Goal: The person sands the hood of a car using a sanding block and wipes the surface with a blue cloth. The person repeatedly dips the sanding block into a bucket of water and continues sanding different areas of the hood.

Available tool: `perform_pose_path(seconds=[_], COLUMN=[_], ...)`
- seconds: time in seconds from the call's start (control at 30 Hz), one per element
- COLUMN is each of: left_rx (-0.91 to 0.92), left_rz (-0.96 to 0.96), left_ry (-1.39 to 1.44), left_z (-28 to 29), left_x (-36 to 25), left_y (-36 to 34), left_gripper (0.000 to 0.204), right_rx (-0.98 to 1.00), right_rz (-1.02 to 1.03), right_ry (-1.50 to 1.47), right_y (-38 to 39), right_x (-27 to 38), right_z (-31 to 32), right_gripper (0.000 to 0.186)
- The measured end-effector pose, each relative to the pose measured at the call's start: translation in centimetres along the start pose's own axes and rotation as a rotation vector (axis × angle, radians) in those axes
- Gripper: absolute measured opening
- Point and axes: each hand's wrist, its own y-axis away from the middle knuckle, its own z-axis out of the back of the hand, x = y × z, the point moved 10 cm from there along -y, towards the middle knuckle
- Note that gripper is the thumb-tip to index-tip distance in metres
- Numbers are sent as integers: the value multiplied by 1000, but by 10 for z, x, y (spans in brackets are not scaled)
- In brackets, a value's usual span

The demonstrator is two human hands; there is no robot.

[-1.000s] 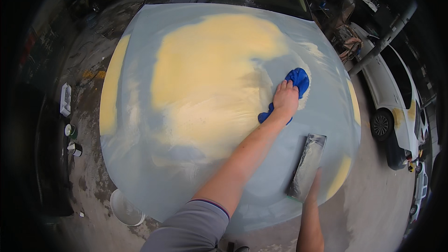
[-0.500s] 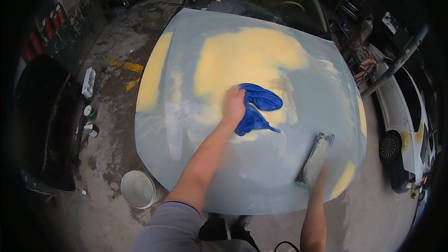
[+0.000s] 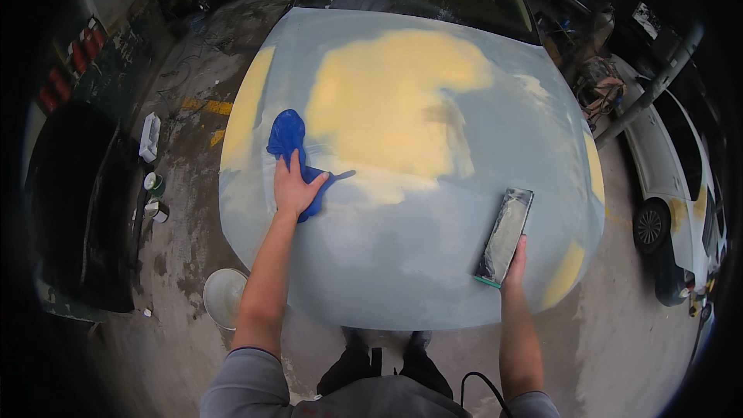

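Note:
My left hand (image 3: 293,189) is on a crumpled blue cloth (image 3: 287,131), pressing it against the left part of a car hood (image 3: 402,263). Its fingers are spread over the cloth, with the thumb pointing right. The hood is matt grey with pale yellow filler patches (image 3: 379,108) across its middle and edges. In my right hand (image 3: 516,263) is a long sanding block (image 3: 505,236), gripped by its lower right side. The block's broad, dusty grey face is turned up, and it is over the hood's right front part. My right fingers are mostly hidden behind it.
A white bucket (image 3: 225,298) stands on the floor at the hood's front left. Farther left are open cans (image 3: 154,183), a white tray (image 3: 150,138) and a black car panel (image 3: 85,209). A white car (image 3: 673,147) and a slanted pole (image 3: 650,93) are at the right.
My left hand has moved left across the hood with the blue cloth, from the middle patch to the left side. The sanding block in my right hand has shifted slightly up and left in view.

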Motion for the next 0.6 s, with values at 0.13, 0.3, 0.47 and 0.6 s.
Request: perform_pose_path(seconds=[0.13,0.3,0.47,0.6], left_rx=[-37,44,49,11], left_rz=[-130,-322,-572,-564], left_ry=[31,125,175,240], left_z=[-24,-57,-67,-64], left_x=[-79,-224,-313,-283], left_y=[37,100,167,161], left_gripper=[87,71,63,44], right_rx=[20,124,222,283], right_rz=[18,-39,-219,-205], right_ry=[-15,-19,-107,-11], right_y=[2,7,6,-15], right_x=[-2,1,0,34], right_z=[-16,-23,-28,-53], right_gripper=[68,68,65,58])
